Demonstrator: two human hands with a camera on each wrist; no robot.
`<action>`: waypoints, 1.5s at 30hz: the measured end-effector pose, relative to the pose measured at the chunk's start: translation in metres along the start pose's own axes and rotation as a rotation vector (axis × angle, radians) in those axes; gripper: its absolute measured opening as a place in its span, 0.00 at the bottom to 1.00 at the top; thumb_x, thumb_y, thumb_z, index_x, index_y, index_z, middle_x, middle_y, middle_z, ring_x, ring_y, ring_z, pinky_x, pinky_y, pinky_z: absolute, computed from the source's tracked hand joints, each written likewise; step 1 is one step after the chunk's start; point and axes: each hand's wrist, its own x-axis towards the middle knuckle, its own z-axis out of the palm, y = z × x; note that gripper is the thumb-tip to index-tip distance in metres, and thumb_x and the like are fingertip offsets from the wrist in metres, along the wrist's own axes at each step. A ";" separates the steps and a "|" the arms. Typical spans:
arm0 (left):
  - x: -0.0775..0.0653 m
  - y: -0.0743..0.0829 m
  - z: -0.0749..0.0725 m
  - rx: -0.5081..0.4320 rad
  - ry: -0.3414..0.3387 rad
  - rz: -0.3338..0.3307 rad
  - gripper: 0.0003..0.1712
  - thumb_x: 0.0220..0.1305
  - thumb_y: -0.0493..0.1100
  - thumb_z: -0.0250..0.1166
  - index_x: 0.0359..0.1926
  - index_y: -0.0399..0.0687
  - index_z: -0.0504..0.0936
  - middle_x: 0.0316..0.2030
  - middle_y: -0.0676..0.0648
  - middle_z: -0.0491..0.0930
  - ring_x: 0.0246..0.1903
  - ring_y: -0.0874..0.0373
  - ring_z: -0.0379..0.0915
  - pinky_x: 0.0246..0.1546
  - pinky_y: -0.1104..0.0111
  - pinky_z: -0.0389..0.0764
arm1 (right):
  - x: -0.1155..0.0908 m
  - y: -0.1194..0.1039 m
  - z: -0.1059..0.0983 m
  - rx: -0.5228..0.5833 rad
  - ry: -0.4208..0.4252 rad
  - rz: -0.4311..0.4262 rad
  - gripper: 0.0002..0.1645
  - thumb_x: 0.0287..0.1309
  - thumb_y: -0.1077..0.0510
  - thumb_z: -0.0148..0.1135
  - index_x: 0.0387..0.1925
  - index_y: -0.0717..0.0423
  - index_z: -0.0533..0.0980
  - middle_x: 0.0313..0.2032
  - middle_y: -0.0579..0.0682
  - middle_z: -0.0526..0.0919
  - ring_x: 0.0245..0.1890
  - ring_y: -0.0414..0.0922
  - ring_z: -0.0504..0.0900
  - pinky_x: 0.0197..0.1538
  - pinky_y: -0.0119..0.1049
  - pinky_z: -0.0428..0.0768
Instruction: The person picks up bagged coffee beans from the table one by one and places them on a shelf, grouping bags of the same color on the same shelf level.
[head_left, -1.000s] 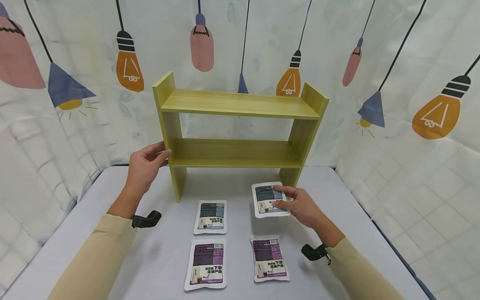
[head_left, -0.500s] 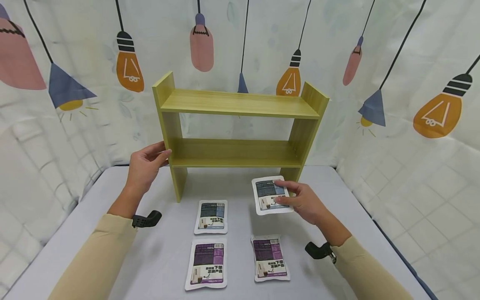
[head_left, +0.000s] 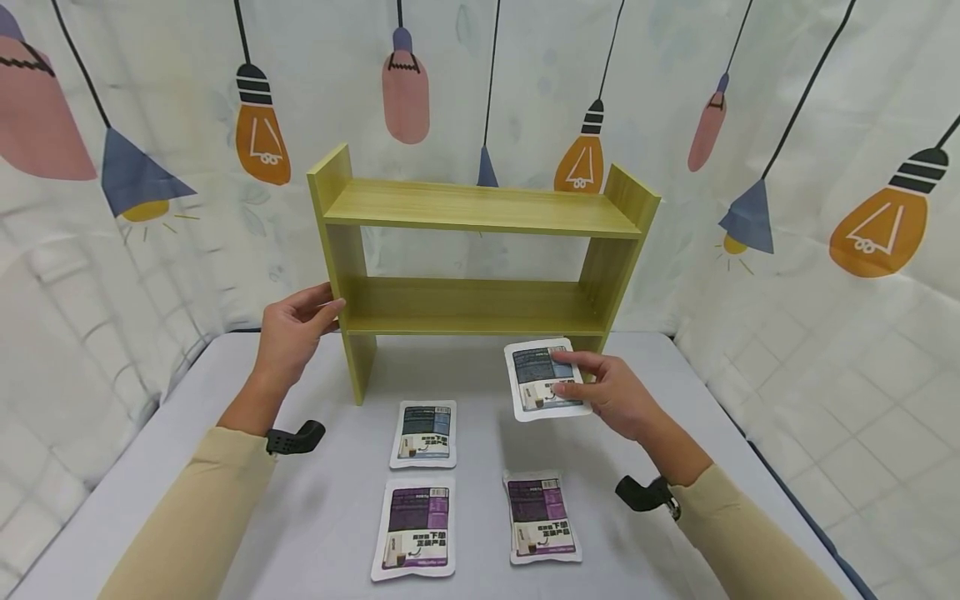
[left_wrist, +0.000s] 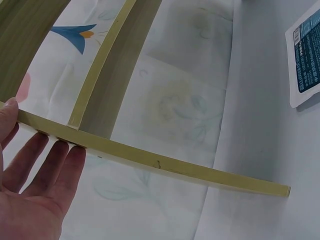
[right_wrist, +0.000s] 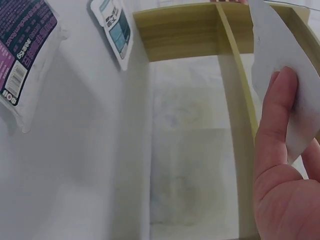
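Note:
A two-tier yellow-green wooden shelf (head_left: 480,317) stands at the back of the table. My left hand (head_left: 295,323) holds the edge of its left side panel (left_wrist: 165,165), thumb on one face and fingers on the other. Raised above the table, in front of the shelf's right leg, is a white-edged flat packet (head_left: 542,379) with a dark blue label. My right hand (head_left: 615,396) pinches it by its right edge. In the right wrist view the packet's plain white back (right_wrist: 275,45) faces the camera, with the thumb pressed on it.
Another blue-labelled packet (head_left: 423,435) lies in front of the shelf. Nearer me are a purple-labelled packet (head_left: 414,529) and, to its right, a small stack of purple-labelled packets (head_left: 542,518). A white curtain (head_left: 480,100) with printed lamps hangs behind.
My right hand has lifted the blue-labelled packet upward and slightly right, closer to the lower shelf board. My left hand keeps its place on the side panel.

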 end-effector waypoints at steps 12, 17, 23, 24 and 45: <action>0.000 0.002 -0.001 -0.011 0.009 -0.013 0.32 0.68 0.47 0.69 0.69 0.41 0.76 0.59 0.52 0.83 0.45 0.73 0.82 0.44 0.78 0.86 | -0.001 -0.024 -0.004 0.018 -0.023 -0.049 0.38 0.61 0.61 0.73 0.72 0.55 0.70 0.68 0.61 0.67 0.49 0.48 0.86 0.49 0.33 0.89; 0.000 0.002 0.000 -0.018 0.006 -0.014 0.31 0.68 0.46 0.69 0.69 0.41 0.75 0.59 0.52 0.83 0.45 0.72 0.82 0.46 0.75 0.86 | -0.004 -0.031 -0.003 0.064 -0.044 -0.066 0.38 0.61 0.66 0.71 0.72 0.58 0.70 0.64 0.57 0.71 0.49 0.47 0.86 0.48 0.33 0.89; -0.001 0.004 0.001 0.025 0.006 -0.024 0.33 0.69 0.52 0.68 0.70 0.45 0.75 0.65 0.42 0.78 0.47 0.74 0.81 0.47 0.76 0.85 | -0.006 -0.039 -0.004 0.099 -0.061 -0.089 0.37 0.61 0.68 0.69 0.71 0.55 0.71 0.64 0.54 0.71 0.50 0.45 0.86 0.48 0.33 0.89; -0.001 0.004 0.001 0.028 0.003 -0.027 0.33 0.69 0.53 0.68 0.70 0.46 0.75 0.66 0.42 0.78 0.47 0.74 0.81 0.48 0.75 0.85 | -0.006 -0.040 -0.004 0.101 -0.061 -0.091 0.37 0.62 0.68 0.69 0.71 0.54 0.72 0.64 0.54 0.70 0.50 0.45 0.85 0.48 0.33 0.89; -0.001 0.002 0.001 0.059 -0.006 -0.037 0.34 0.69 0.56 0.67 0.71 0.49 0.75 0.68 0.42 0.76 0.49 0.71 0.81 0.48 0.76 0.85 | -0.014 -0.070 -0.016 0.153 -0.115 -0.152 0.30 0.67 0.68 0.64 0.68 0.46 0.77 0.62 0.54 0.69 0.52 0.45 0.83 0.51 0.29 0.87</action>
